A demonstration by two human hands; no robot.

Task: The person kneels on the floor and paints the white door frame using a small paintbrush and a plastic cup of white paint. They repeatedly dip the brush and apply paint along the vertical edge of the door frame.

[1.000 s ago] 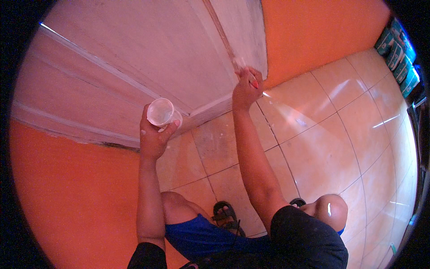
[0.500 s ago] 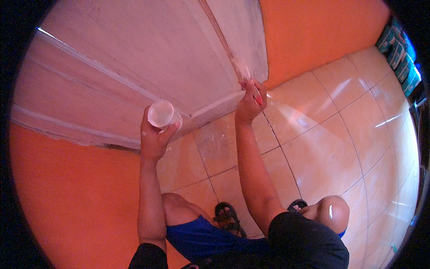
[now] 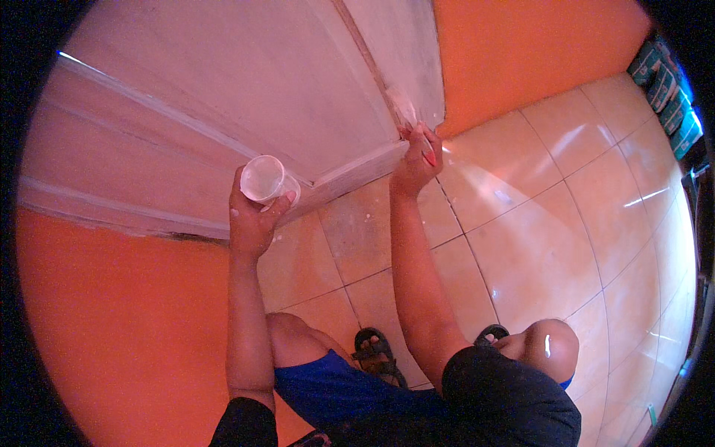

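My left hand (image 3: pixel 252 223) is wrapped round a small translucent plastic cup (image 3: pixel 263 177), its rim tilted toward me; a pale coating shows inside. My right hand (image 3: pixel 417 164) grips a slim paintbrush (image 3: pixel 428 156) with a red handle end. The brush's head is mostly hidden by my fingers, up against the lower part of a door (image 3: pixel 246 82) coated in whitish paint. Along the door near that hand runs a bare brown strip (image 3: pixel 365 59), which ends by my fingertips in a whiter patch.
Orange walls (image 3: pixel 521 52) flank the door on both sides. Tan floor tiles (image 3: pixel 536 231) with light reflections and white specks stretch below and to the right. Green packages (image 3: pixel 674 104) are stacked at the far right. My sandalled feet (image 3: pixel 376 354) rest under my bent knees.
My right hand has shifted slightly upward with the paintbrush along the door. The cup in my left hand sits a little farther left and higher; the whole view has moved slightly.
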